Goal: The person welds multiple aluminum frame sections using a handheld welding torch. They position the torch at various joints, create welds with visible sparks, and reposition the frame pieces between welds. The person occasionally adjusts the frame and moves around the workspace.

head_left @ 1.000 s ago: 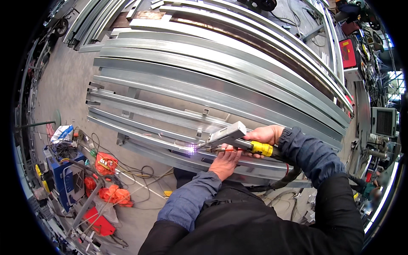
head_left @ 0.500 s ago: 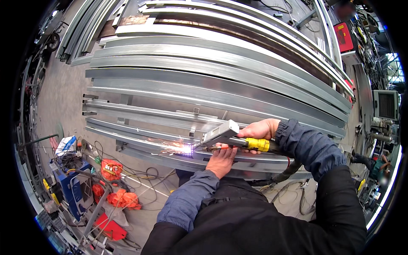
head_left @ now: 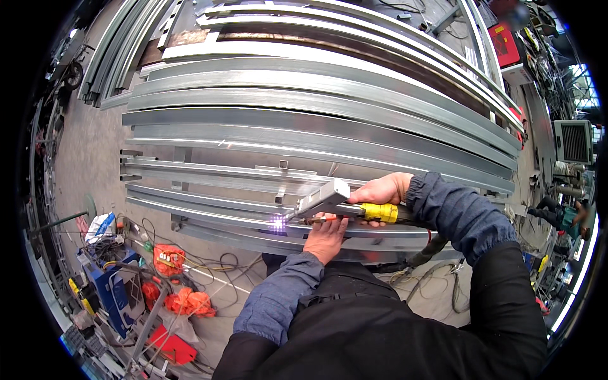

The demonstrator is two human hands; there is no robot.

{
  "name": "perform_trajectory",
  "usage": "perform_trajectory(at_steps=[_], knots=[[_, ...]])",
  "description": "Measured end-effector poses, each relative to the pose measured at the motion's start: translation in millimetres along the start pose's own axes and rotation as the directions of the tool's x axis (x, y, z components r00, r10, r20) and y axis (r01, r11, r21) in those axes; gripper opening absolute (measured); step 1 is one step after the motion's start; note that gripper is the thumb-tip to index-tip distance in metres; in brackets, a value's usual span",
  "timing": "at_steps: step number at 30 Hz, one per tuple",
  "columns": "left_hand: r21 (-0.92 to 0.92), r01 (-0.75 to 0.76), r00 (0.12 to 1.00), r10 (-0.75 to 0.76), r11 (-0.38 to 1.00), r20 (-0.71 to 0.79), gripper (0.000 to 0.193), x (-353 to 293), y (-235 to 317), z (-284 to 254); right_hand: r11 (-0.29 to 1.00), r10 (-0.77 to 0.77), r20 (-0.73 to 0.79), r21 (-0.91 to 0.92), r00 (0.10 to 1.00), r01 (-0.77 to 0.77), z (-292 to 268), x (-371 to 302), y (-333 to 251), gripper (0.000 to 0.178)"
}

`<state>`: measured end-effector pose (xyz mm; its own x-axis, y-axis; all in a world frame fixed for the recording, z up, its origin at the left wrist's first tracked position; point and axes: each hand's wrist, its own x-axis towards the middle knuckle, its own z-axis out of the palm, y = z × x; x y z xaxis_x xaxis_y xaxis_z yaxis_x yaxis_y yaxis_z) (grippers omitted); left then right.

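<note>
My right hand [head_left: 384, 189] is wrapped round the handle of a handheld welding gun [head_left: 322, 199], which has a grey boxy body and a yellow band at its rear. The gun's tip slants down to the left. At that tip a small violet-white glow [head_left: 278, 223] lies on a long galvanized steel profile [head_left: 234, 218]. Below the gun's front part, my left hand [head_left: 326, 239] closes its fingers against the slim reddish piece there; their tips are partly hidden. A dark hose trails from the gun beneath my right forearm.
Several long parallel steel profiles [head_left: 304, 123] stretch across the work area beyond my hands. At lower left stand a blue machine [head_left: 107, 291], orange-red bags [head_left: 190, 302] and tangled cables [head_left: 221, 263] on the floor. Another person [head_left: 563, 215] is at the far right.
The spray of orange sparks at the gun's tip is gone, leaving a smaller violet glow. Both hands keep their hold, while the whole view has shifted slightly.
</note>
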<state>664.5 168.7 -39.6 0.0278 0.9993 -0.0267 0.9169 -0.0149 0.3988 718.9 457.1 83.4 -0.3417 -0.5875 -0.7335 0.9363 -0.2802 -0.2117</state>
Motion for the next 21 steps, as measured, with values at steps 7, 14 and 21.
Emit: perform_trajectory(at_steps=[7,14,21], knots=[[-0.013,0.008,1.000,-0.008,1.000,-0.012,0.070,-0.4,-0.2,1.7,1.000,0.003,-0.015,-0.001,1.000,-0.003,0.1,0.7,2.9,0.058],[0.032,-0.011,0.999,0.013,0.999,-0.049,0.073,2.2,0.6,-2.7,1.000,-0.008,-0.006,0.003,1.000,0.008,-2.1,1.9,8.0,0.060],[0.088,-0.027,0.999,0.031,0.996,-0.035,0.083,-1.3,-1.0,5.2,0.999,-0.012,-0.008,-0.035,1.000,0.012,1.1,-0.4,5.8,0.063]])
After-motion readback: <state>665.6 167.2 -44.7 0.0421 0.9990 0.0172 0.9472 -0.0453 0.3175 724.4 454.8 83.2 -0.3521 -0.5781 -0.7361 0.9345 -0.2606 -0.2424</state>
